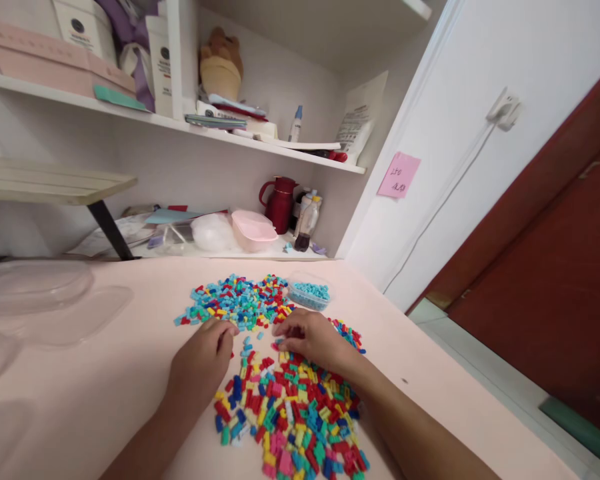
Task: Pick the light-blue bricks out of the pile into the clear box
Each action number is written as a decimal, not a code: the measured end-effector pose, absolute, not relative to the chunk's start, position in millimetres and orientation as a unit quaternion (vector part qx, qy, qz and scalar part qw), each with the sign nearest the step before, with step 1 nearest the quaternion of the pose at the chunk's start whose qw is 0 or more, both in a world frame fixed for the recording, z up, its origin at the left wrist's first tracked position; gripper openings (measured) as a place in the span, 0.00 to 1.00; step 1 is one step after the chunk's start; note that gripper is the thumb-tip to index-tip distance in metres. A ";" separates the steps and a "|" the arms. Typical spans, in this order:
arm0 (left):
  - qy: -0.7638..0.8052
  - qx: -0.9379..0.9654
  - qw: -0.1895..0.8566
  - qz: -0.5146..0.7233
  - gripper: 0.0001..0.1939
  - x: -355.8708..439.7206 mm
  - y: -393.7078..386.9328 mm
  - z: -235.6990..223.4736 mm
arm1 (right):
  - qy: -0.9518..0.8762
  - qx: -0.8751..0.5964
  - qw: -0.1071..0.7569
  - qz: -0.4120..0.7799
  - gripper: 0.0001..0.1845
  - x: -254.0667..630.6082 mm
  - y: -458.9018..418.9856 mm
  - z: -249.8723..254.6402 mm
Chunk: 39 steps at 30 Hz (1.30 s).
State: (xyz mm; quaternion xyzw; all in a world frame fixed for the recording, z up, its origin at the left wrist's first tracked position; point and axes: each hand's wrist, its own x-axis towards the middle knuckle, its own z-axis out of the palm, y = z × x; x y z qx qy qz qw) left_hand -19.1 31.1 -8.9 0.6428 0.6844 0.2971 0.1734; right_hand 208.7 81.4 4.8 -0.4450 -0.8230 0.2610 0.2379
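Note:
A large scatter of small coloured bricks (285, 400) lies on the pale pink table (80, 387), thicker near me and spreading to a bluer patch (235, 300) farther back. My left hand (203, 360) rests knuckles-up at the left edge of the pile, fingers curled with the tips pinched together among the bricks. My right hand (310, 340) lies over the middle of the pile, fingers bent down onto the pieces. What either hand holds is hidden. A small clear tub of light blue bricks (310, 295) stands just beyond my right hand.
Clear plastic lids or trays (40, 300) lie at the table's left. Behind the table, a low shelf holds a pink bowl (253, 230), a dark red jug (280, 203) and bottles. The table's right edge drops toward a white wall and red door.

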 end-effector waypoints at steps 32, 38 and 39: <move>0.682 0.646 0.167 0.300 0.18 -20.8 33.5 -13.1 | -0.740 -0.641 0.202 0.021 0.10 250.6 91.7 37.9; 0.683 0.641 0.178 0.303 0.18 -23.9 37.9 -17.7 | -0.729 -0.676 0.090 -0.056 0.12 244.4 90.5 31.8; 0.685 0.639 0.180 0.299 0.18 -23.8 38.0 -17.7 | -0.727 -0.679 0.080 -0.061 0.12 243.4 91.2 30.5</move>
